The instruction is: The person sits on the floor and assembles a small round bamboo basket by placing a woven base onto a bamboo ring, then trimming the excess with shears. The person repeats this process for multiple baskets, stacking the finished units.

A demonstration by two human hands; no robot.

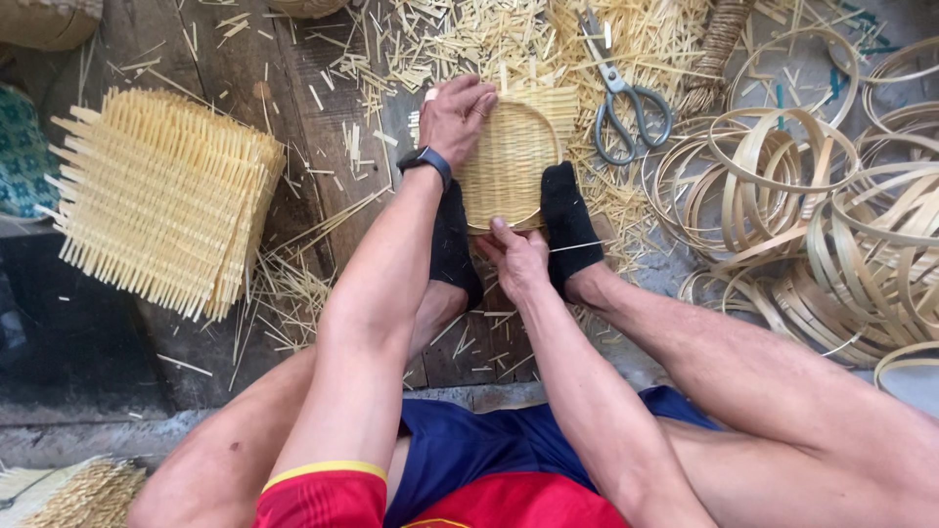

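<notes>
Woven tray: round pale-yellow woven bamboo tray (509, 161), fine ribbed weave, loose strip ends sticking out along far edge; lies on dark plank floor (293, 88), pinned between two feet in black socks (570, 220)
Left hand: left hand (457, 115) palm down on tray's upper left rim, fingers curled over edge, pressing it; black watch on wrist (424, 159)
Right hand: right hand (516, 256) at tray's near rim, thumb on edge, fingers tucked under; pinching rim, how tight cannot tell
Thin sliver: pale thin bamboo sliver (577, 246) sticks out sideways beside right hand across right sock; whether fingers hold it is hard to make out
Hidden: near edge of tray covered by right hand and socks; left sock mostly behind left forearm
Mat stack: stack of square pale woven bamboo mats (161, 196) with fringed ends, left of legs, well apart from tray
Scissors: grey metal scissors (621, 98) lying open-handled on offcuts, just right of tray
Hoops: heap of thin flat tan bamboo hoops (831, 215), overlapping, right side, cut off by frame edge
Scraps: short straw-coloured bamboo offcuts (469, 39) littering floor beyond and around tray
Twine: wrapped brown twine bundle (719, 49) at top, partly cut off
Clothing: blue shorts (460, 445), red shirt with yellow sleeve trim at bottom edge
Corners: woven pieces at bottom left and top left, cropped, unclear
</notes>
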